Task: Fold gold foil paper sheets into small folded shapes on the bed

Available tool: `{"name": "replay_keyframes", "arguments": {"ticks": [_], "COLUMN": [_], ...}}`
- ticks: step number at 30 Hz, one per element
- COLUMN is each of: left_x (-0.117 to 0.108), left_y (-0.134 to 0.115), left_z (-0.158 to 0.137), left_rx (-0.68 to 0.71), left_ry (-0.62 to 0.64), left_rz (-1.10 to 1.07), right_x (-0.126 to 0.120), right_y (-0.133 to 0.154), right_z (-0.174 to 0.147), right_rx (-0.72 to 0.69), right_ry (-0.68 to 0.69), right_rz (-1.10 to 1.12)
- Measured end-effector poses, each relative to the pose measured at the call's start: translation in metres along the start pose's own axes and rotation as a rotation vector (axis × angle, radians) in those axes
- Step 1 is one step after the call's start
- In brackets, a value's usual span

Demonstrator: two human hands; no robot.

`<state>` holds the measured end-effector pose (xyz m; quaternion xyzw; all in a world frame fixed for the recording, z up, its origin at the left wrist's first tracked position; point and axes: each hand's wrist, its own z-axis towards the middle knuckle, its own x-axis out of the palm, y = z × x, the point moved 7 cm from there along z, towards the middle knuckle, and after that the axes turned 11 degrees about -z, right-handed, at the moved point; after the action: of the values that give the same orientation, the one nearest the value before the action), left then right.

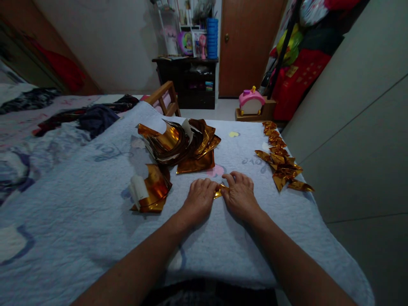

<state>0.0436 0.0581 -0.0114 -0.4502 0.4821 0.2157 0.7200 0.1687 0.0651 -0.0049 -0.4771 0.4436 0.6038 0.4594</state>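
Both of my hands work on a small folded piece of gold foil paper [218, 194] on the cloth. My left hand [200, 197] has its fingers curled at the left end of the piece and partly covers it. From the other side, my right hand [239, 195] presses its thumb on the right end, its fingers bent over the cloth. Beyond them lies a large curled stack of gold foil sheets [196, 163]. A smaller curled bundle of foil sheets [156, 187] rests to the left. Several folded gold foil pieces [282, 165] lie in a row along the right edge.
The pale blue patterned cloth [105, 238] covers the surface under my hands. Dark clothes [98, 120] lie to the left. Behind are a wooden chair [168, 100], a dark cabinet [186, 80] and a pink toy case [251, 102]. A pale panel [360, 127] stands close on the right.
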Motion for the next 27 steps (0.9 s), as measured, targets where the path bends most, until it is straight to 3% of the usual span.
{"name": "replay_keyframes", "arguments": {"ticks": [19, 27], "left_x": [0.000, -0.003], "left_y": [0.002, -0.001], "left_z": [0.001, 0.002], "left_rx": [0.008, 0.013], "left_ry": [-0.004, -0.014], "left_rz": [-0.019, -0.082], "right_x": [0.008, 0.000], "right_y": [-0.026, -0.037], "right_z": [0.002, 0.004], "right_rx": [0.040, 0.065], "right_ry": [0.027, -0.036], "right_rz": [-0.049, -0.008]}}
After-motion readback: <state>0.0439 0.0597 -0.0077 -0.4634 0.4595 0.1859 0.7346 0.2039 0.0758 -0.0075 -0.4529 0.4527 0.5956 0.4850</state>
